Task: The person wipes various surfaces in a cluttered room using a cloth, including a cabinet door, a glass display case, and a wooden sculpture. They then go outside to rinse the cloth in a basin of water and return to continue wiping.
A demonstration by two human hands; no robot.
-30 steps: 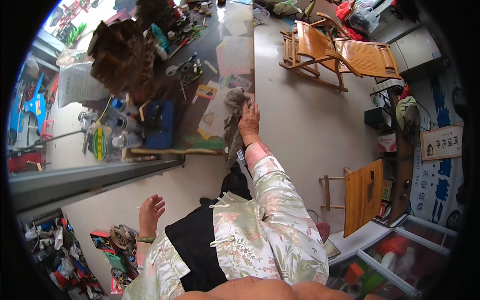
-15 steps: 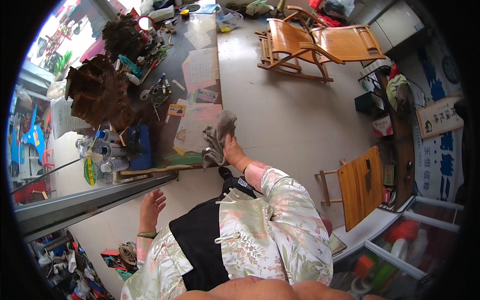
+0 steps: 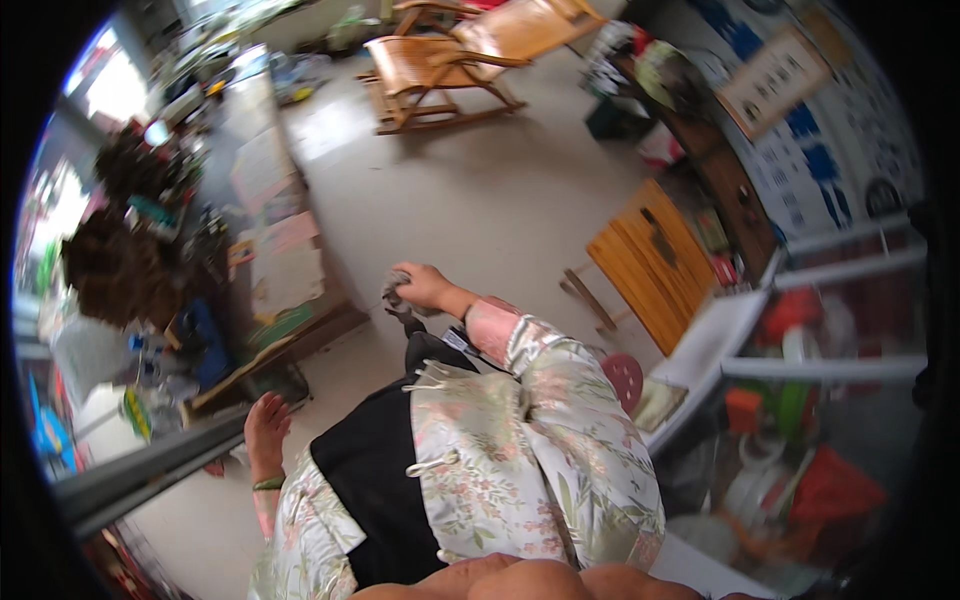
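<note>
A crumpled grey rag (image 3: 391, 291) is bunched in my right hand (image 3: 428, 287). The fingers are closed around it, and part of it hangs out at the left. That hand is over the floor, just right of the near corner of a dark table (image 3: 335, 290) and apart from it. My left hand (image 3: 266, 428) is held low beside the table's near end, its slightly bent fingers apart and nothing in them. Sheets of paper (image 3: 287, 270) lie on the tabletop. The picture is somewhat blurred by motion.
Brown carved pieces (image 3: 120, 265) and small items crowd the table's left side. A wooden rocking recliner (image 3: 425, 65) stands on the floor ahead. To the right are a folding wooden chair (image 3: 655, 265) and a glass display case (image 3: 790, 365). A metal rail (image 3: 160, 465) runs at lower left.
My right hand has moved the rag off the table corner, out over the floor. My view has turned right, shifting the table leftward. The display case shows more fully.
</note>
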